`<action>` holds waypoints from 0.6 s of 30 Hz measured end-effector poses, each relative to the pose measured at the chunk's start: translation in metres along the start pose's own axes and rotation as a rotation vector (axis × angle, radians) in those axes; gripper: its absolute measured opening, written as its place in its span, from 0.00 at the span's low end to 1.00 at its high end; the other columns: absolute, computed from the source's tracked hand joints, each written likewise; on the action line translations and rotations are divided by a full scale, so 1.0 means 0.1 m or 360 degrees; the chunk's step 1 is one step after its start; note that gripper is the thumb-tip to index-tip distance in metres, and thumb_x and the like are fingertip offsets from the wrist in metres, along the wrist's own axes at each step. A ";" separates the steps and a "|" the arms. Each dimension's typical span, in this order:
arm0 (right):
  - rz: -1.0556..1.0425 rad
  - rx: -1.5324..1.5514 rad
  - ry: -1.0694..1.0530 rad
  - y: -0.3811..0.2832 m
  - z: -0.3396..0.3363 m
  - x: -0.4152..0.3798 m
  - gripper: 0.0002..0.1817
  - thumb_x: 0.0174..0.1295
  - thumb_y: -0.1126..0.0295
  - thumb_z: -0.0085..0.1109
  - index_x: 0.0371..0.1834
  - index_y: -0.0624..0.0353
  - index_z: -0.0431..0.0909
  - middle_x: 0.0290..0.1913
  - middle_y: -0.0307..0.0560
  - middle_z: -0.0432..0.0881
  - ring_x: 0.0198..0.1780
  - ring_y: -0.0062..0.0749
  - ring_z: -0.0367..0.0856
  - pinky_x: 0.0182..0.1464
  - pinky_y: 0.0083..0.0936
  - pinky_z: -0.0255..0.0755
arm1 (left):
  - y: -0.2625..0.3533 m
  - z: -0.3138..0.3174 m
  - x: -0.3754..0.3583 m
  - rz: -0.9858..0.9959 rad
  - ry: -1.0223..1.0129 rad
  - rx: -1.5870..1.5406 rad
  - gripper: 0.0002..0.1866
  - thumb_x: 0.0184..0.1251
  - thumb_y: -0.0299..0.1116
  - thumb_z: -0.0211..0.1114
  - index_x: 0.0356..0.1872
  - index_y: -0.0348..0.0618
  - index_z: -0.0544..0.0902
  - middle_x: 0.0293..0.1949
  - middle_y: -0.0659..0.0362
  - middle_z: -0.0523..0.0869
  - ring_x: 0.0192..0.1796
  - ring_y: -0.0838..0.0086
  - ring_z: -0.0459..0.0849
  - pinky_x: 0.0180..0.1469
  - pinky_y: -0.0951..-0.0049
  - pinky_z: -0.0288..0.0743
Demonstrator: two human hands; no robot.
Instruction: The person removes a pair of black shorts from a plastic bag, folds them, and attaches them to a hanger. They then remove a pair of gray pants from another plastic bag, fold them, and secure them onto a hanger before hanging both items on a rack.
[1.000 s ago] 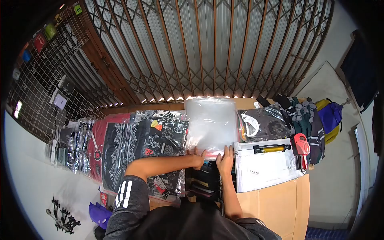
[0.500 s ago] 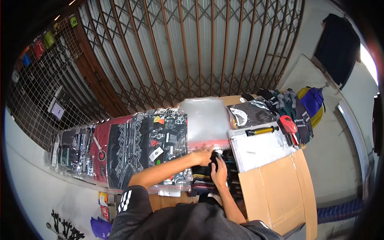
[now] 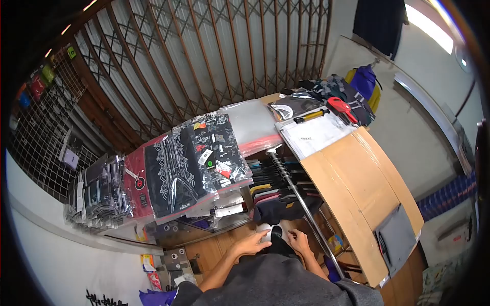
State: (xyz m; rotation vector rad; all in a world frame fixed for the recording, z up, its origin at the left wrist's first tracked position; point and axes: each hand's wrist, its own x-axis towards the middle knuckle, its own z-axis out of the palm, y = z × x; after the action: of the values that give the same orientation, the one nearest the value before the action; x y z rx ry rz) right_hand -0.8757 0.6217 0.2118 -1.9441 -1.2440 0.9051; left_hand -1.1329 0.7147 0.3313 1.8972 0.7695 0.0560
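Low by the wooden floor, left hand and right hand, grip state unclear.

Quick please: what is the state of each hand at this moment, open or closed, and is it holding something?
Left hand: fingers spread, resting on a pale folded item; grip cannot be told.
Right hand: loosely curled beside it; holding anything cannot be told.

Black garment white ornamental print; red packet; brown cardboard; red tool; yellow pump.
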 end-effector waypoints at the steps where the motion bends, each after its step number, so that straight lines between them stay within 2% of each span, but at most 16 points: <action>1: 0.0030 0.0018 -0.0036 0.02 -0.02 -0.10 0.17 0.66 0.67 0.63 0.52 0.67 0.85 0.45 0.63 0.89 0.48 0.49 0.90 0.52 0.36 0.81 | 0.01 0.09 -0.09 -0.0051 -0.0054 -0.0068 0.39 0.76 0.55 0.62 0.77 0.38 0.64 0.68 0.37 0.77 0.68 0.51 0.79 0.66 0.59 0.76; 6: 0.0071 0.0016 -0.0022 0.03 -0.26 -0.57 0.18 0.66 0.66 0.64 0.55 0.66 0.83 0.47 0.61 0.89 0.49 0.46 0.90 0.55 0.35 0.80 | 0.23 0.51 -0.16 -0.0020 -0.0159 0.0033 0.39 0.76 0.54 0.62 0.77 0.38 0.65 0.68 0.37 0.77 0.68 0.50 0.79 0.67 0.57 0.75; 10: 0.0103 0.0129 0.0161 0.16 -0.63 -1.08 0.19 0.66 0.66 0.65 0.57 0.66 0.82 0.48 0.60 0.89 0.49 0.45 0.90 0.54 0.34 0.81 | 0.61 0.88 0.06 0.0126 -0.0313 0.0166 0.38 0.76 0.52 0.62 0.76 0.35 0.66 0.67 0.36 0.77 0.68 0.48 0.79 0.69 0.56 0.73; 16: 0.0380 0.0300 0.0568 0.74 -1.33 -2.51 0.20 0.67 0.65 0.65 0.59 0.65 0.81 0.48 0.60 0.89 0.50 0.44 0.90 0.54 0.35 0.82 | 1.58 1.76 0.42 0.0437 -0.0574 0.0318 0.34 0.75 0.48 0.64 0.73 0.36 0.69 0.66 0.38 0.78 0.65 0.47 0.81 0.66 0.56 0.75; 18: 0.0506 0.0282 0.0636 1.08 -1.52 -3.09 0.21 0.67 0.64 0.64 0.60 0.64 0.81 0.49 0.61 0.89 0.51 0.44 0.90 0.53 0.34 0.82 | 1.90 2.19 0.56 0.0642 -0.0598 0.0296 0.32 0.74 0.44 0.66 0.72 0.37 0.70 0.65 0.39 0.80 0.64 0.49 0.82 0.64 0.57 0.77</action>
State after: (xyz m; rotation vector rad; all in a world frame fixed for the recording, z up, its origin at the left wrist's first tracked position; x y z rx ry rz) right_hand -0.7953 0.2742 0.2707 -2.0797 -0.6181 0.7000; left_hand -0.9153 0.5192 0.3736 2.1315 0.1361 -0.1226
